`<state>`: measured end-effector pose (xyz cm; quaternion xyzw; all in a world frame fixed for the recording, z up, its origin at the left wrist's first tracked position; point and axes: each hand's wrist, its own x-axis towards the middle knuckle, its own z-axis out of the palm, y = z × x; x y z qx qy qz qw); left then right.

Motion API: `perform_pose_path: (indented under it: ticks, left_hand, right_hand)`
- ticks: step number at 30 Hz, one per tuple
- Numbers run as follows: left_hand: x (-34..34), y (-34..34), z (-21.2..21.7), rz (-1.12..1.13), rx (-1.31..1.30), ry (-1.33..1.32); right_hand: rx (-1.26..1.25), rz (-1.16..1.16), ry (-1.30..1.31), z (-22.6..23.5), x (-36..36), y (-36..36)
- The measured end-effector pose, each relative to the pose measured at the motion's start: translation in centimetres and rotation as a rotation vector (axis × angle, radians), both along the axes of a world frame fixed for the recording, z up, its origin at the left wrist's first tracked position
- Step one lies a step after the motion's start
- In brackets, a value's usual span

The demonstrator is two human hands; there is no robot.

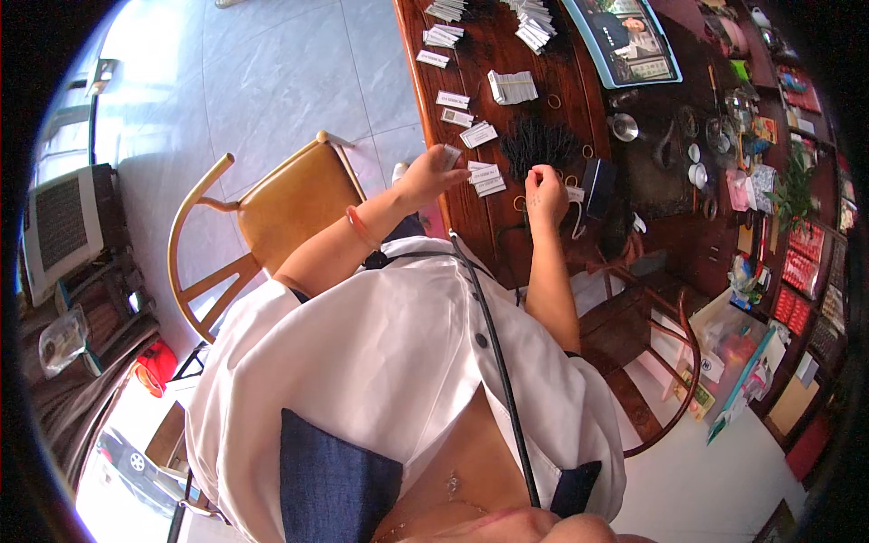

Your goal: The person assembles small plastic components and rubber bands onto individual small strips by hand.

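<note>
My left hand (pixel 424 179) is at the near left edge of the wooden table (pixel 493 222), its fingers closed on a small pale card tag (pixel 451 157). Just right of its fingertips lie several overlapping white printed tags (pixel 489 181). My right hand (pixel 547 197) is at the near edge of a bundle of black cords (pixel 534 143), thumb and fingers pinched together. Whatever is between them is too small to make out; it may be a cord end. A small dark box (pixel 597 185) stands to the right of this hand.
More tags lie in groups toward the far end, including a thick stack (pixel 513 88). A tablet (pixel 625 41) is at the far right. Brass-coloured rings (pixel 555 101) lie about. A tan chair (pixel 299 195) stands left, a dark wooden chair (pixel 643 362) right. Crowded shelves (pixel 797 271) line the right.
</note>
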<state>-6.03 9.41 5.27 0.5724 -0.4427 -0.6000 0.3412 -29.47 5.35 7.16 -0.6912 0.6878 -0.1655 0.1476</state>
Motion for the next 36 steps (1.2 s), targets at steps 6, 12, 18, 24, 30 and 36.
perform_pose_path:
  ticks: [6,12,18,24,30,36]
  left_hand:
    - [-1.4,-1.2,4.3,0.153,-0.076,0.315]
    - [-0.8,-1.5,6.3,0.093,-0.050,0.170]
    - [-0.5,-0.8,7.6,0.101,-0.106,0.142]
    - [-1.7,0.1,6.7,0.058,-0.127,0.214]
    - [-1.5,0.4,6.7,0.048,-0.123,0.297]
    - [-1.2,0.2,8.0,0.020,0.032,0.473]
  right_hand:
    - [-0.195,0.310,-0.173,5.6,2.4,2.6]
    - [-0.250,0.312,-0.197,7.5,2.3,3.8]
    - [-0.249,0.408,0.008,9.2,2.3,4.2]
    - [-0.041,0.410,-0.410,9.6,5.9,4.2]
    - [-0.296,0.451,-0.259,9.2,6.2,4.7]
    - [-0.348,0.376,-0.262,11.6,6.7,4.1]
